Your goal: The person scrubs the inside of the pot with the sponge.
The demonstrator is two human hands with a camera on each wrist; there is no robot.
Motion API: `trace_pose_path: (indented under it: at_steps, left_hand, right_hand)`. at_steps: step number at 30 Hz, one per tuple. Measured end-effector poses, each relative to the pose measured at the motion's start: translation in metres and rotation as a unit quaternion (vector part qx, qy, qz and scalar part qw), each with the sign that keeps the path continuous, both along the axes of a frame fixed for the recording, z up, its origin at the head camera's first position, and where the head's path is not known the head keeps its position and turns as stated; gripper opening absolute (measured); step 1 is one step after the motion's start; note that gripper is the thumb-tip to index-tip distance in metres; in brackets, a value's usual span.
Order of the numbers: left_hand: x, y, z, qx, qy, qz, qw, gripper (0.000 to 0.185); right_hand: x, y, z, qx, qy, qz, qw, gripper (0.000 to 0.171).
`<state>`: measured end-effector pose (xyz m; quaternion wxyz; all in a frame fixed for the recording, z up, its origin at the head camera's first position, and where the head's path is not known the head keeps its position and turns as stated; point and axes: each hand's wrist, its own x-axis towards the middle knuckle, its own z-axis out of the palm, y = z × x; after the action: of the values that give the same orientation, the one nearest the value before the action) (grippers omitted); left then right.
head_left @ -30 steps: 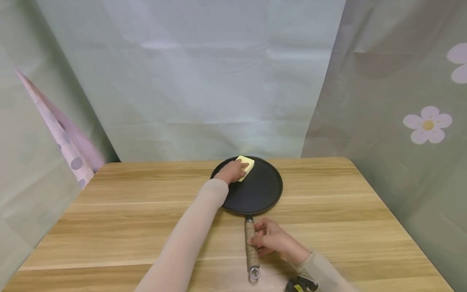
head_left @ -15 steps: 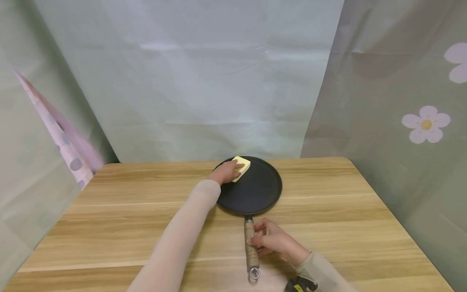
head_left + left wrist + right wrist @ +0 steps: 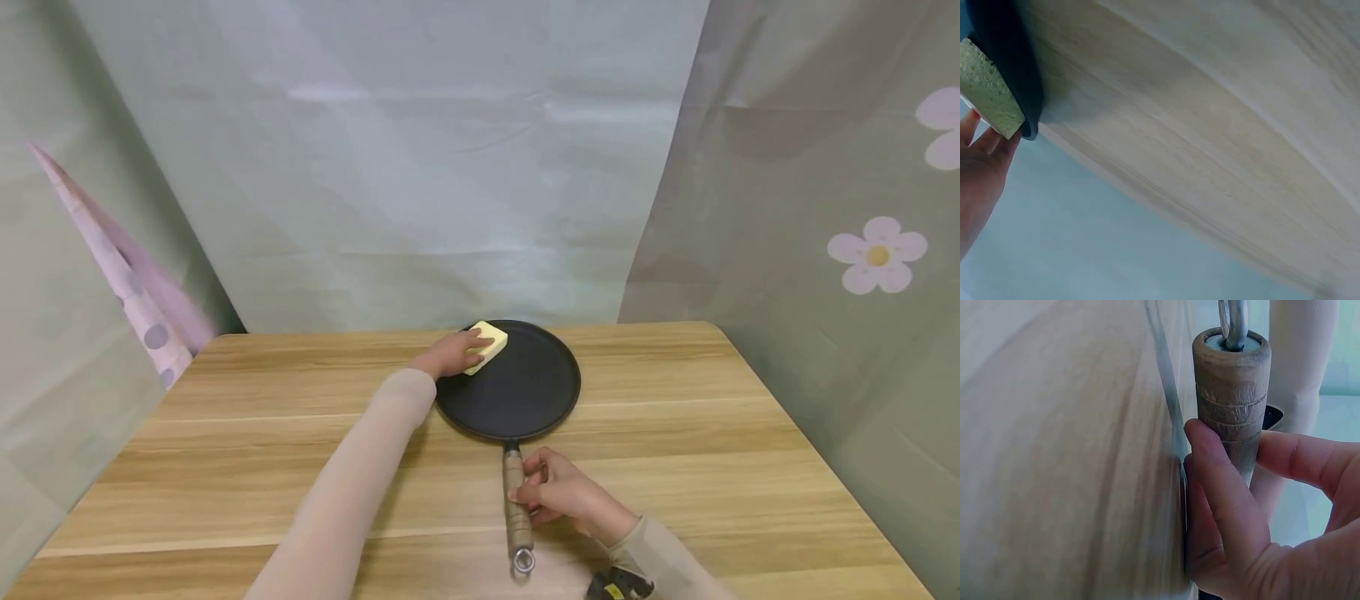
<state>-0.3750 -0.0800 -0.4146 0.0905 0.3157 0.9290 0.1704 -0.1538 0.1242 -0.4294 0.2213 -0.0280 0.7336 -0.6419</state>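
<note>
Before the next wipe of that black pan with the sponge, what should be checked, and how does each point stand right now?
1. Right hand grips the wooden handle: ok.
2. Left hand holds the yellow sponge: ok.
3. Sponge lies on the pan, at its far left rim: ok.
4. Pan sits flat and fully on the wooden table: ok.
5. Table around the pan free of obstacles: ok.
6. Sponge wet or soapy: cannot tell.
</note>
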Motion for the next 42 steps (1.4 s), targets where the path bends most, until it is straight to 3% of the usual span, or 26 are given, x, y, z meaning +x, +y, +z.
trace_pose_path:
  at_steps: [12, 32, 42]
  left_hand:
    - [0.006, -0.01, 0.0, 0.017, 0.024, -0.031, 0.9991, 0.045]
    - [0.013, -0.016, -0.005, 0.018, 0.038, -0.034, 0.9985, 0.047]
    - [0.023, -0.017, -0.006, 0.018, 0.021, -0.029, 0.9992, 0.048]
  right_hand:
    - [0.002, 0.0, 0.001, 0.012, 0.003, -0.005, 1.0, 0.04]
    - [0.001, 0.001, 0.0, 0.001, 0.0, 0.001, 1.0, 0.04]
    - [0.003, 0.002, 0.001, 0.0, -0.004, -0.003, 1.0, 0.037]
